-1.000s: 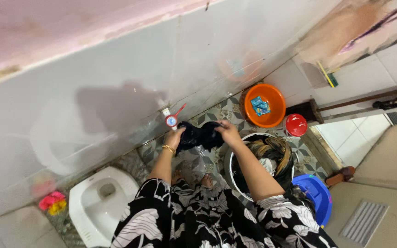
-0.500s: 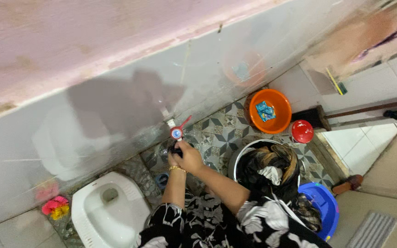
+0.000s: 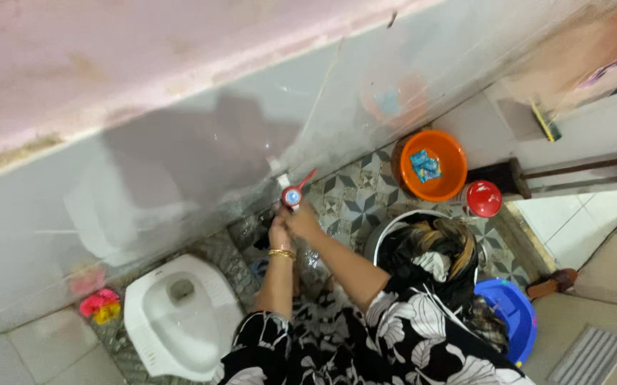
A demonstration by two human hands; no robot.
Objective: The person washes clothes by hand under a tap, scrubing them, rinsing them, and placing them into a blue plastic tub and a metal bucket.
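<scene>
Both hands, left hand [image 3: 280, 232] and right hand [image 3: 302, 222], meet just below the tap [image 3: 292, 195]; tap handle slants up-right; fingers' grip unclear.

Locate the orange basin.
In the head view, the orange basin sits upper right on the patterned floor against the wall, beside the red lid.

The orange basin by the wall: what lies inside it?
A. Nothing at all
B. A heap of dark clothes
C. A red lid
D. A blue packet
D: a small blue packet lies on the bottom of the orange basin; the red lid sits outside it, on the floor.
</scene>
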